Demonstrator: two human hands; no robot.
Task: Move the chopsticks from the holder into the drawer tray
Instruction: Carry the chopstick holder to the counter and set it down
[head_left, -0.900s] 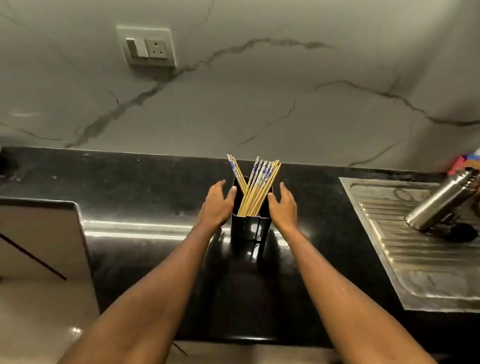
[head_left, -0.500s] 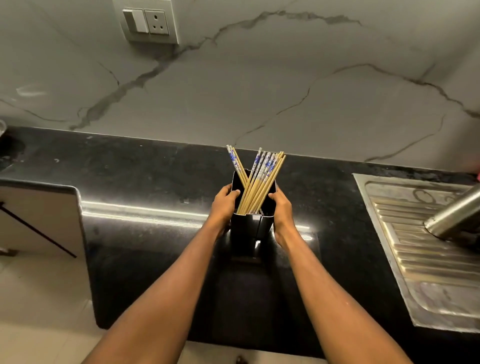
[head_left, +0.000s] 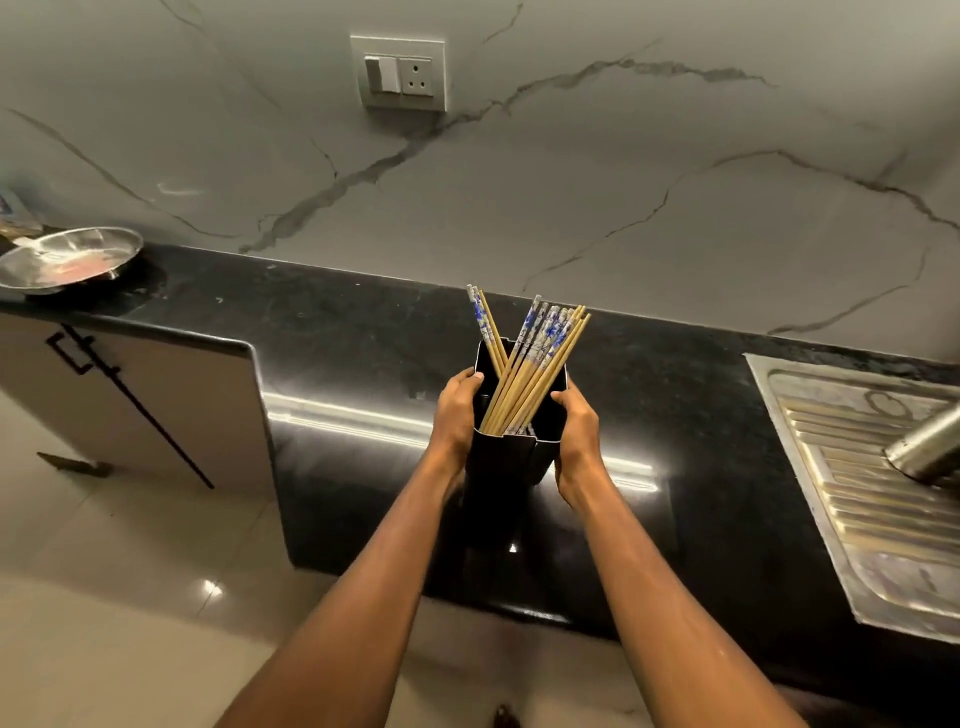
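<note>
left hand (head_left: 456, 415): grip clasped on the holder's (head_left: 506, 462) left side
right hand (head_left: 576, 431): grip clasped on its right side
chopsticks (head_left: 530, 371): leaning inside holder

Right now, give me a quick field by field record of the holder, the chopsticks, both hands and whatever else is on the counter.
holder: black holder, gripped on both sides
chopsticks: chopsticks inside, leaning, blue patterned tops
left hand: left hand on holder's left side
right hand: right hand on holder's right side
counter: black counter
far left: steel pan
right: steel sink drainboard
drawer tray: not visible
</note>
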